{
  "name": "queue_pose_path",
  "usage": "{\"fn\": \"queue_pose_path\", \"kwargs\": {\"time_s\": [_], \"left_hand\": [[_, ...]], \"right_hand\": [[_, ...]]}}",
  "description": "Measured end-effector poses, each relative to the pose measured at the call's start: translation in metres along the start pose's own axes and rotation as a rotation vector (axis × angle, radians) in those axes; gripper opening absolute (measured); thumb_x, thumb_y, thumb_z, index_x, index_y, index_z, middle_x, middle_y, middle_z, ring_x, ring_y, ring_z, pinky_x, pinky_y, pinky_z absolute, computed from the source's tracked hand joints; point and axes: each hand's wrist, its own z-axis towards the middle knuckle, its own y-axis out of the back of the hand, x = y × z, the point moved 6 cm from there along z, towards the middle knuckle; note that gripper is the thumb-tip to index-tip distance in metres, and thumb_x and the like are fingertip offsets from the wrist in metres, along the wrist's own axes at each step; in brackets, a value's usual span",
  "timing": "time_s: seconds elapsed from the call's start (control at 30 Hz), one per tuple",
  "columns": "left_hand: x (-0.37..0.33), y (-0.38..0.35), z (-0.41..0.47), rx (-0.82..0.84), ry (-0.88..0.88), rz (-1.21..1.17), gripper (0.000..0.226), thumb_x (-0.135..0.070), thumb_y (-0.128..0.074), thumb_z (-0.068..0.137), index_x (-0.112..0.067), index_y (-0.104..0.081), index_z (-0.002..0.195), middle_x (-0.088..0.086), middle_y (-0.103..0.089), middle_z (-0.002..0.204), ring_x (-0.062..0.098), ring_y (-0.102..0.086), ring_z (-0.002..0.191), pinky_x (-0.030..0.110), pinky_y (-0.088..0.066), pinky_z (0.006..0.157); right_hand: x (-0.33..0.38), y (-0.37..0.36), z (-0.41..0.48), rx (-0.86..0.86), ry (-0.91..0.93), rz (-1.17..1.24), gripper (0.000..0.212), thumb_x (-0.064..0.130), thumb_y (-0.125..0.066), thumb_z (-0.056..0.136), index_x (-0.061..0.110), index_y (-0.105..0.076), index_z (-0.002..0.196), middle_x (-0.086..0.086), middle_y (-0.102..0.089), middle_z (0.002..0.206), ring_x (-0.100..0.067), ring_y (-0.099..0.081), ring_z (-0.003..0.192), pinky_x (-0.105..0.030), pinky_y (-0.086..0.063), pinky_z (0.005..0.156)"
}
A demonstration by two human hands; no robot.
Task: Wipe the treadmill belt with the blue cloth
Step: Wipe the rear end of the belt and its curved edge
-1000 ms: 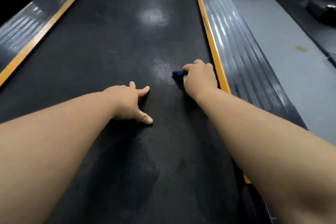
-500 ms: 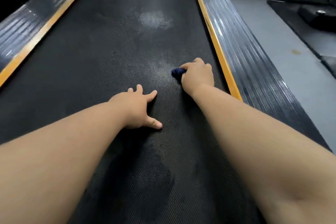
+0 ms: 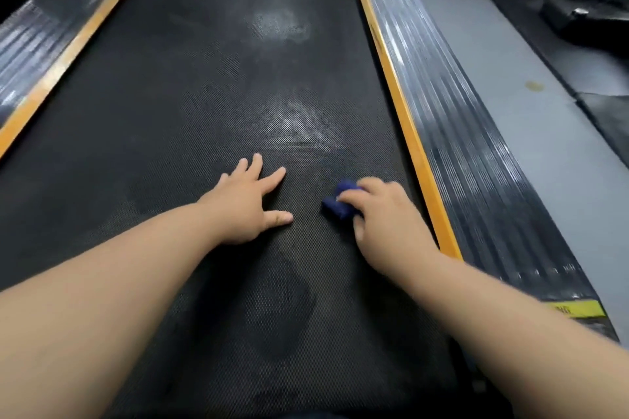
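Black, finely textured rubber forms the treadmill belt (image 3: pixel 211 85), which runs between two orange edge strips (image 3: pixel 401 105) and ribbed dark side rails (image 3: pixel 452 133) and carries pale dusty patches (image 3: pixel 306 122) ahead of the hands. The left hand (image 3: pixel 245 204) lies flat on the belt with fingers spread and straight, holding nothing. Just beside it, the right hand (image 3: pixel 384 218) curls around a bunched blue cloth (image 3: pixel 340 202) and presses it onto the belt near the right orange strip.
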Motion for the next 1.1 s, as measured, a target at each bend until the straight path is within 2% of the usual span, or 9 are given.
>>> {"fn": "queue_pose_path", "kwargs": {"time_s": [0.1,0.2,0.3,0.4,0.53,0.67,0.87,1.0,1.1], "left_hand": [[-0.01,-0.011,-0.018,0.005,-0.027,0.014,0.083,-0.063,-0.046,0.086,-0.035,-0.003,0.15,0.004,0.013,0.158,0.024,0.01,0.145,0.049,-0.003,0.116],[-0.03,-0.016,-0.032,0.066,-0.037,0.009,0.086,-0.066,-0.051,0.081,-0.038,-0.008,0.149,0.003,0.01,0.159,0.027,0.008,0.146,0.05,-0.008,0.117],[-0.051,-0.015,-0.041,0.114,-0.087,0.026,0.084,-0.068,-0.053,0.079,-0.04,-0.014,0.148,-0.002,0.005,0.159,0.027,0.003,0.146,0.047,-0.015,0.117],[-0.055,-0.02,-0.042,0.13,-0.095,0.094,0.092,-0.069,-0.056,0.077,-0.04,-0.006,0.149,-0.001,0.007,0.159,0.031,0.001,0.146,0.048,-0.017,0.116],[-0.055,-0.022,-0.039,0.122,-0.093,0.187,0.098,-0.07,-0.057,0.074,-0.039,-0.002,0.149,0.001,0.007,0.159,0.034,-0.002,0.145,0.049,-0.023,0.114],[-0.056,-0.021,-0.04,0.121,-0.098,0.211,0.097,-0.07,-0.056,0.075,-0.039,-0.002,0.149,0.002,0.006,0.159,0.035,-0.004,0.145,0.048,-0.024,0.114],[-0.054,-0.024,-0.045,0.093,-0.107,0.202,0.092,-0.07,-0.052,0.078,-0.04,-0.001,0.149,0.0,0.007,0.159,0.032,-0.003,0.145,0.046,-0.022,0.113],[-0.053,-0.022,-0.046,0.075,-0.124,0.201,0.092,-0.073,-0.05,0.076,-0.042,-0.003,0.148,-0.003,0.005,0.159,0.029,-0.005,0.146,0.045,-0.024,0.113],[-0.046,-0.018,-0.049,0.025,-0.123,0.179,0.091,-0.077,-0.049,0.073,-0.046,-0.006,0.147,-0.012,0.002,0.158,0.019,-0.008,0.146,0.045,-0.03,0.111]], "right_hand": [[0.0,0.005,-0.061,0.052,0.051,0.032,0.039,0.016,-0.049,0.077,0.023,-0.062,0.114,-0.006,-0.055,0.119,-0.031,-0.052,0.096,-0.042,-0.049,0.086],[-0.014,0.011,-0.035,0.089,0.099,-0.007,0.029,0.013,-0.048,0.08,0.023,-0.065,0.102,-0.005,-0.055,0.108,-0.033,-0.052,0.089,-0.036,-0.045,0.076],[-0.032,0.016,0.011,0.071,-0.023,-0.161,0.024,0.012,-0.047,0.089,0.02,-0.065,0.103,-0.007,-0.051,0.109,-0.033,-0.05,0.094,-0.033,-0.035,0.069],[-0.037,0.013,0.014,0.113,-0.196,-0.153,0.029,0.014,-0.046,0.092,0.02,-0.056,0.119,-0.007,-0.045,0.124,-0.033,-0.046,0.105,-0.035,-0.039,0.075],[-0.023,0.02,-0.05,0.097,-0.102,-0.126,0.04,0.014,-0.046,0.089,0.023,-0.049,0.128,-0.005,-0.044,0.128,-0.032,-0.047,0.107,-0.031,-0.034,0.078],[-0.023,0.022,-0.073,0.116,-0.029,-0.072,0.037,0.015,-0.048,0.089,0.027,-0.056,0.124,-0.001,-0.049,0.12,-0.029,-0.047,0.102,-0.04,-0.048,0.083],[-0.041,0.015,-0.008,0.047,-0.163,-0.145,0.033,0.015,-0.047,0.091,0.022,-0.058,0.121,-0.005,-0.049,0.122,-0.032,-0.046,0.11,-0.036,-0.041,0.084],[-0.019,0.01,-0.051,-0.083,-0.119,-0.054,0.034,0.016,-0.047,0.078,0.014,-0.066,0.107,-0.012,-0.058,0.111,-0.037,-0.053,0.09,-0.037,-0.04,0.082],[-0.003,0.01,-0.092,-0.078,-0.045,0.07,0.037,0.02,-0.052,0.073,0.016,-0.069,0.105,-0.01,-0.061,0.112,-0.035,-0.054,0.09,-0.038,-0.045,0.086]]}}
